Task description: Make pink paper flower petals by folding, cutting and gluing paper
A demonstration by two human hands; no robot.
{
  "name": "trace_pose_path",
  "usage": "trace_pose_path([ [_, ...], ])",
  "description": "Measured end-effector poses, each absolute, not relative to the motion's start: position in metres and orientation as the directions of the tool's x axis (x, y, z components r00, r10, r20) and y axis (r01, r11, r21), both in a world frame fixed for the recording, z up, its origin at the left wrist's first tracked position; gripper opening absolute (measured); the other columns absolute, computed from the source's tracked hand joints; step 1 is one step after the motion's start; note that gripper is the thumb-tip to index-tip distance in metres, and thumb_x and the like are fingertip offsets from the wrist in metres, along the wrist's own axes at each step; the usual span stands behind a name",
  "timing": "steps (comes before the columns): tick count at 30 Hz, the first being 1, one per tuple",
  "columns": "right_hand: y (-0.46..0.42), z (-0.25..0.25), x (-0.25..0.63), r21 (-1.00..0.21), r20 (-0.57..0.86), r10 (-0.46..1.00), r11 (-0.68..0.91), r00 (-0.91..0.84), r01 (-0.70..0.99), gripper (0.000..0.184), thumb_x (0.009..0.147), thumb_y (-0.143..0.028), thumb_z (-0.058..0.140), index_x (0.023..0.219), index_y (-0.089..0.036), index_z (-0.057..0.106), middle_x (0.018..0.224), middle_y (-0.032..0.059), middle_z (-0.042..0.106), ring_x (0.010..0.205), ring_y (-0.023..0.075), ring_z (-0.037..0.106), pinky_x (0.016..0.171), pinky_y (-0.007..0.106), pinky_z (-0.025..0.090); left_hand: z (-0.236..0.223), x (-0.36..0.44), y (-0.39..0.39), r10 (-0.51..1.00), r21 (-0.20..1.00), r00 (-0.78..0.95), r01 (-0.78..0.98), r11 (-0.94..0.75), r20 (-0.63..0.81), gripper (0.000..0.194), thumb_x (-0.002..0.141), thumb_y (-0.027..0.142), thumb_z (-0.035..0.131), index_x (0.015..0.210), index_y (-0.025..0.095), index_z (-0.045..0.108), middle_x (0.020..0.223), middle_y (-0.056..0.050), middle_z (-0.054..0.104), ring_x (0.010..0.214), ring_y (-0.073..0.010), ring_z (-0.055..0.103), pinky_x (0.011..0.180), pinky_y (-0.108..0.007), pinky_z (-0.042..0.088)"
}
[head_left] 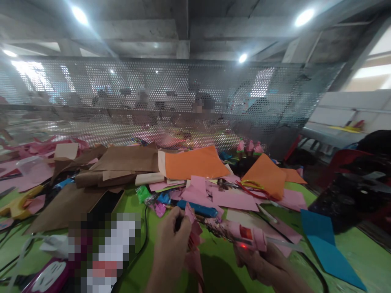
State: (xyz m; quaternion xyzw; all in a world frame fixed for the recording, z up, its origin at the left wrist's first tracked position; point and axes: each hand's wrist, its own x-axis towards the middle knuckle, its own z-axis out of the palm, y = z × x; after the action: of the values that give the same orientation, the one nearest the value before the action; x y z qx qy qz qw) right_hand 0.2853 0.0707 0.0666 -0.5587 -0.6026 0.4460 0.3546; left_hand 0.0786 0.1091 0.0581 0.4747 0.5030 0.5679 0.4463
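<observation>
My right hand [259, 260] is wrapped round a pink hot glue gun [241, 234], whose red light glows. A glue stick [284, 244] sticks out of its back end, and its charred nozzle points left. In my left hand [172, 238], closed with the fingers pinched, is a folded piece of pink paper [194, 230]. The glue gun's tip reaches close to this paper; whether they touch I cannot tell. Just behind the two hands lies a blue strip-like piece [198, 208].
Orange sheets [195, 162], brown paper [128, 158] and pink sheets [235, 199] cover the green table [220, 276]. A purple power strip [45, 276] with plugs and cables sits front left, a blue sheet [330, 244] at right. Behind stands a perforated metal screen [171, 89].
</observation>
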Motion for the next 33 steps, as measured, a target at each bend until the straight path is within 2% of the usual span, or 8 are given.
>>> trace_pose_path([
  [4, 0.069, 0.069, 0.285, -0.933, -0.066, 0.989, -0.015, -0.131, 0.359, 0.047, 0.081, -0.063, 0.056, 0.072, -0.017, 0.056, 0.062, -0.0015, 0.049, 0.051, 0.0109, 0.041, 0.048, 0.024, 0.029, 0.059, 0.079, 0.109, 0.985, 0.996, -0.157, -0.044, -0.075, 0.067, 0.023, 0.077, 0.027, 0.051, 0.059, 0.022, 0.038, 0.052, 0.008, 0.038, 0.042, -0.0089, 0.046, 0.040, -0.017, 0.033],
  [9, 0.071, 0.068, 0.284, -0.928, -0.075, 0.991, -0.030, -0.107, 0.371, 0.048, 0.078, -0.064, 0.057, 0.067, -0.017, 0.056, 0.059, -0.0014, 0.050, 0.049, 0.0105, 0.039, 0.046, 0.024, 0.028, 0.055, 0.074, 0.112, 0.982, 0.994, -0.155, 0.005, -0.113, 0.112, 0.023, 0.076, 0.025, 0.052, 0.058, 0.022, 0.038, 0.052, 0.008, 0.034, 0.046, -0.0086, 0.038, 0.043, -0.017, 0.030],
  [15, 0.071, 0.069, 0.284, -0.932, -0.078, 0.990, -0.030, -0.117, 0.362, 0.050, 0.078, -0.065, 0.057, 0.071, -0.016, 0.058, 0.064, 0.0005, 0.054, 0.051, 0.0109, 0.043, 0.048, 0.024, 0.032, 0.056, 0.073, 0.113, 0.972, 0.990, -0.188, 0.025, -0.138, 0.140, 0.024, 0.078, 0.025, 0.050, 0.058, 0.022, 0.037, 0.053, 0.008, 0.032, 0.048, -0.0087, 0.034, 0.046, -0.018, 0.027],
  [26, 0.068, 0.072, 0.283, -0.937, -0.103, 0.989, -0.059, -0.110, 0.344, 0.051, 0.076, -0.068, 0.058, 0.070, -0.017, 0.059, 0.062, 0.0004, 0.054, 0.050, 0.0112, 0.042, 0.048, 0.025, 0.031, 0.068, 0.076, 0.110, 0.970, 0.978, -0.237, -0.184, -0.102, 0.056, 0.025, 0.073, 0.029, 0.055, 0.056, 0.021, 0.039, 0.049, 0.009, 0.034, 0.040, -0.0062, 0.038, 0.040, -0.015, 0.031],
  [33, 0.068, 0.072, 0.282, -0.937, -0.086, 0.988, -0.037, -0.125, 0.348, 0.050, 0.079, -0.065, 0.056, 0.070, -0.016, 0.059, 0.063, 0.0000, 0.054, 0.050, 0.0102, 0.040, 0.049, 0.024, 0.029, 0.073, 0.075, 0.109, 0.966, 0.974, -0.256, -0.207, -0.094, 0.039, 0.025, 0.073, 0.029, 0.056, 0.056, 0.021, 0.040, 0.044, 0.010, 0.038, 0.037, -0.0063, 0.040, 0.039, -0.015, 0.030],
])
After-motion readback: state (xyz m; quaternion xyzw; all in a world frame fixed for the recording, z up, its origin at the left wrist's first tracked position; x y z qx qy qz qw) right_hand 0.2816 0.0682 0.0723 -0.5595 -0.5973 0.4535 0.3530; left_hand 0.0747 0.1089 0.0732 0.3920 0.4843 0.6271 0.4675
